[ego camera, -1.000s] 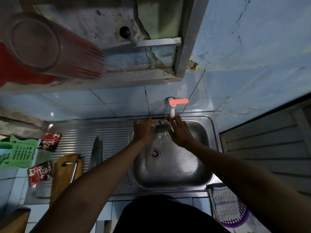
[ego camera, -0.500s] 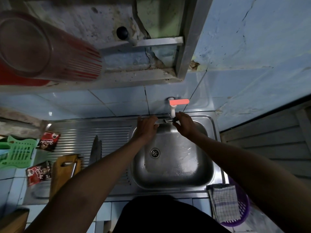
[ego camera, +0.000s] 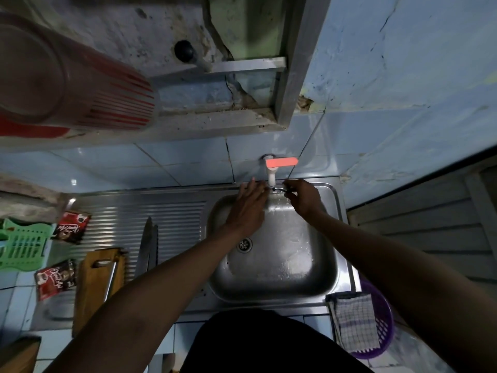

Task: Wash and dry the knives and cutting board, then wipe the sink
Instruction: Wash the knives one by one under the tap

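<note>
Two knives (ego camera: 148, 244) lie on the ribbed surface (ego camera: 177, 224) beside the wooden cutting board (ego camera: 95, 289): stiff, likely slick when wet, best taken by handles. Left hand (ego camera: 246, 210) is flat-fingered over the sink (ego camera: 274, 278); right hand (ego camera: 304, 197) curls near the tap (ego camera: 271, 176), grip unclear

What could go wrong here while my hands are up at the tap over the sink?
The knives lie loose on the drainboard beside the left forearm; pulling back could brush the blades. The checked cloth hangs off the sink corner over the purple basket and could slip in.
</note>
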